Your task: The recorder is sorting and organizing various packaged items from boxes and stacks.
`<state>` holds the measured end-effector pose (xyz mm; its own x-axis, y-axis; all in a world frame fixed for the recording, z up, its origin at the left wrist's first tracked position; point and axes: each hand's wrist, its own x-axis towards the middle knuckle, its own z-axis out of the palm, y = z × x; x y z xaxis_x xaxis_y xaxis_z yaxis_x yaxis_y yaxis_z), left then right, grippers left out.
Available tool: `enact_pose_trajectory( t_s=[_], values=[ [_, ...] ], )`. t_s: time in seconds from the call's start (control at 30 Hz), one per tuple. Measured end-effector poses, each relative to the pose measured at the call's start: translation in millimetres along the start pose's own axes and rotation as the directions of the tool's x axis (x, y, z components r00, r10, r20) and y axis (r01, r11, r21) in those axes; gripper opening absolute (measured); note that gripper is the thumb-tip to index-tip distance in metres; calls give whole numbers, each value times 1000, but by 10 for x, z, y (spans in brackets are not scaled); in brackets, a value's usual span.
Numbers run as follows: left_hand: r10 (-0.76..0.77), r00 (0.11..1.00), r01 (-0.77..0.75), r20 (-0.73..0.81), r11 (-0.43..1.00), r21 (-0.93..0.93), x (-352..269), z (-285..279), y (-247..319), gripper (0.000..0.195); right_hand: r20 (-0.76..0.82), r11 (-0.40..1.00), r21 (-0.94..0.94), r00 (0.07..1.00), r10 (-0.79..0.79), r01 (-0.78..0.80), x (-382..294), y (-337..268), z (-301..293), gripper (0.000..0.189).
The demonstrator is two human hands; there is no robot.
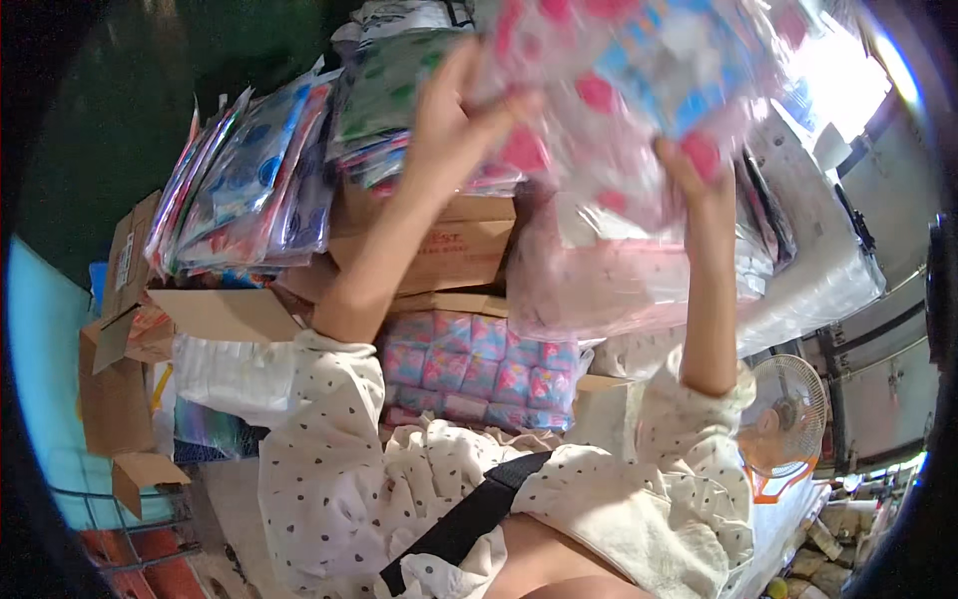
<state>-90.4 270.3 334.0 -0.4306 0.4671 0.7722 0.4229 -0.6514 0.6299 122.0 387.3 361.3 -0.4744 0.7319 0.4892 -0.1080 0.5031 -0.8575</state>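
Both my arms reach up and forward. My left hand [471,112] is at the left side of a clear plastic package with pink dots and a blue and white print [621,97]; motion blurs it, and whether its fingers grip the plastic is unclear. At the package's lower right edge, my right hand [692,176] pinches the plastic, thumb in front. Beneath the package lies a large pink plastic-wrapped bundle [599,277]. A stack of plastic-packed items with green dots [389,82] is behind my left hand, above a cardboard box [464,247].
More flat plastic packages [247,172] stand at the left, above an open cardboard box [116,397]. Small pink and blue packs [479,359] lie close before my chest. A fan with an orange base [782,419] is at the right, below white wrapped bundles [816,277].
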Motion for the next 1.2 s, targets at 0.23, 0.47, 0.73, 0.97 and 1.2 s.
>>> enact_pose_trajectory(
  t_s=[0.23, 0.47, 0.73, 0.97, 1.2],
  values=[
    [2, 982, 46, -187, 966, 254, 618, -1043, 28, 55, 138, 987, 151, 990, 42, -63, 1155, -27, 1165, 47],
    [39, 990, 116, -133, 296, 948, 277, -1511, -677, 69, 494, 946, -85, 812, 312, -312, 1240, 741, 1640, 35],
    [-230, 973, 101, -21, 340, 935, 283, -1331, -731, 63, 256, 619, -708, 940, -224, 340, 1370, 917, 806, 61],
    [311, 932, -14, -185, 542, 841, -406, -663, 35, 37, -64, -154, -986, 998, -23, -67, 1368, 1219, -1086, 72],
    [195, 970, -27, -143, 675, 738, -1632, -267, 24, 24, -614, -160, -788, 743, 266, -594, 942, 1484, -2580, 45]
  ],
)
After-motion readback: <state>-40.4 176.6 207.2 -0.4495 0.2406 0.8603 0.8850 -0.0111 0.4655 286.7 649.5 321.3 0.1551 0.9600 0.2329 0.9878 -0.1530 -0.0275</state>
